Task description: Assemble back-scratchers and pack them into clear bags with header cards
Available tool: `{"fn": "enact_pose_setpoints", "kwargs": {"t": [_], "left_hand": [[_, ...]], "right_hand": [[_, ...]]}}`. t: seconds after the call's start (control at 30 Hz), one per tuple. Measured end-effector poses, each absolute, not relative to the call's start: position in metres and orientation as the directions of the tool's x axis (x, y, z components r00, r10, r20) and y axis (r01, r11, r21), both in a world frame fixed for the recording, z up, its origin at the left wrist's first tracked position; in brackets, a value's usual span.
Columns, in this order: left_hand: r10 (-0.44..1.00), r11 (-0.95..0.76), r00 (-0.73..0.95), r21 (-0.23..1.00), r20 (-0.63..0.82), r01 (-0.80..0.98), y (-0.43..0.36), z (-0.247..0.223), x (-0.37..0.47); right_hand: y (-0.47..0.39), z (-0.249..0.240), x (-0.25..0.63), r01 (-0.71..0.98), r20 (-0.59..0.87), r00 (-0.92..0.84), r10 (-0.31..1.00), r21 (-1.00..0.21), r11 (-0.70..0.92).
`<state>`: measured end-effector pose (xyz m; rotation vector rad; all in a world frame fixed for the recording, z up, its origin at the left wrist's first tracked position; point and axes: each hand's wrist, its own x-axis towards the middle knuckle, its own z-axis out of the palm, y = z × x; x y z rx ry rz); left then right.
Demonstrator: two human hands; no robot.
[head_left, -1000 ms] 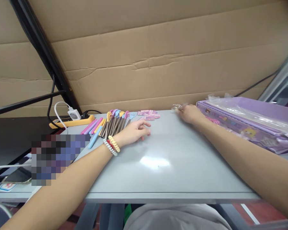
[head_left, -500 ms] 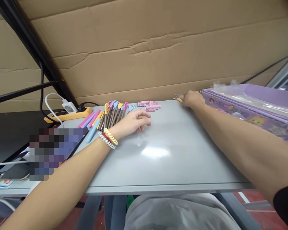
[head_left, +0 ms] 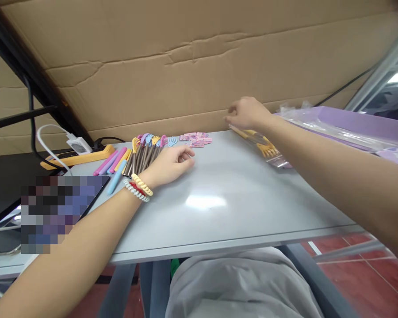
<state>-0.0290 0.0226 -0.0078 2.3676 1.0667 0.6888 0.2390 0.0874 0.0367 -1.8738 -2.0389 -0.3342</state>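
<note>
My left hand (head_left: 174, 164) rests on the desk with relaxed, slightly bent fingers and holds nothing. Beside it lies a bunch of back scratchers (head_left: 142, 157) with dark metallic shafts and pastel hand-shaped heads. At the back right, my right hand (head_left: 248, 114) hovers with loosely bent fingers just above one end of a clear plastic packet (head_left: 247, 134). A yellow hand-shaped head (head_left: 268, 149) shows inside that packet, partly behind my right forearm. Nothing is visible in the right hand's fingers.
Pastel tubes (head_left: 117, 163) lie left of the back scratchers, pink printed cards (head_left: 197, 139) behind. A purple box (head_left: 358, 120) with clear plastic stands right. A yellow power strip (head_left: 102, 154) and a pixelated screen (head_left: 63, 207) are left. Cardboard (head_left: 185, 79) walls off the back.
My right hand has lifted off the yellow packet, which now shows more fully. My left hand has stayed near the back scratchers. The view has shifted slightly to the right.
</note>
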Motion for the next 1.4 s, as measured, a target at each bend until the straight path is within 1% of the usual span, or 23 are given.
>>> {"fn": "enact_pose_setpoints", "kwargs": {"t": [0.07,0.1,0.13,0.2,0.3,0.37,0.4,0.47,0.53,0.6,0.67,0.83,0.9,0.97,1.03,1.1,1.23,1.3,1.4], "left_hand": [[0.703,-0.711,0.626,0.339,0.336,0.616,0.024,-0.009,-0.030],[0.678,-0.733,0.647,0.252,0.349,0.632,0.024,-0.009,-0.030],[0.665,-0.740,0.658,0.195,0.353,0.643,0.025,-0.010,-0.031],[0.661,-0.737,0.662,0.142,0.352,0.661,0.026,-0.010,-0.031],[0.680,-0.716,0.660,0.100,0.320,0.690,0.030,-0.012,-0.033],[0.710,-0.686,0.641,0.079,0.292,0.723,0.033,-0.014,-0.036],[0.725,-0.670,0.631,0.070,0.276,0.739,0.034,-0.015,-0.037],[0.760,-0.634,0.608,0.057,0.229,0.771,0.037,-0.017,-0.041],[0.802,-0.592,0.580,0.057,0.141,0.804,0.039,-0.018,-0.043],[0.812,-0.584,0.580,0.069,0.062,0.809,0.039,-0.018,-0.044],[0.811,-0.585,0.585,0.084,0.029,0.807,0.039,-0.017,-0.044],[0.800,-0.600,0.598,0.115,0.053,0.792,0.040,-0.017,-0.046],[0.787,-0.617,0.613,0.084,0.071,0.782,0.041,-0.017,-0.046],[0.794,-0.603,0.597,0.019,0.119,0.798,0.041,-0.014,-0.047],[0.831,-0.523,0.519,-0.038,0.200,0.852,0.042,-0.010,-0.048],[0.872,-0.401,0.405,-0.071,0.275,0.913,0.045,-0.005,-0.051],[0.923,-0.115,0.161,-0.150,0.349,0.982,0.054,0.002,-0.064],[0.944,0.011,0.037,-0.144,0.327,0.990,0.059,0.005,-0.072],[0.962,0.087,-0.057,-0.101,0.268,0.991,0.063,0.008,-0.080]], "right_hand": [[0.068,0.041,0.225,0.973,0.443,-0.198,0.875,-0.021,0.231],[0.058,0.039,0.218,0.952,0.454,-0.274,0.848,0.007,0.305],[0.049,0.035,0.212,0.929,0.461,-0.342,0.819,0.033,0.369],[0.035,0.022,0.202,0.867,0.454,-0.472,0.755,0.087,0.490],[0.027,0.000,0.199,0.823,0.466,-0.540,0.701,0.120,0.555],[0.029,-0.012,0.203,0.820,0.414,-0.554,0.722,0.121,0.559],[0.030,-0.016,0.207,0.834,0.381,-0.535,0.754,0.095,0.544],[0.033,-0.023,0.213,0.864,0.305,-0.478,0.824,-0.003,0.503],[0.035,-0.028,0.216,0.884,0.198,-0.435,0.878,-0.091,0.459],[0.034,-0.030,0.216,0.889,0.085,-0.429,0.899,-0.139,0.437],[0.033,-0.031,0.214,0.889,0.029,-0.429,0.903,-0.166,0.427],[0.032,-0.025,0.213,0.869,0.018,-0.453,0.892,-0.216,0.446],[0.033,-0.025,0.217,0.866,0.010,-0.455,0.891,-0.227,0.445],[0.034,-0.026,0.220,0.863,0.010,-0.459,0.889,-0.232,0.448],[0.035,-0.027,0.223,0.860,0.019,-0.464,0.885,-0.231,0.456],[0.035,-0.028,0.223,0.862,0.018,-0.464,0.886,-0.221,0.456],[0.035,-0.028,0.223,0.857,0.021,-0.474,0.880,-0.219,0.466],[0.035,-0.027,0.222,0.851,0.030,-0.481,0.876,-0.222,0.475],[0.035,-0.027,0.223,0.856,0.024,-0.479,0.877,-0.208,0.473]]}}
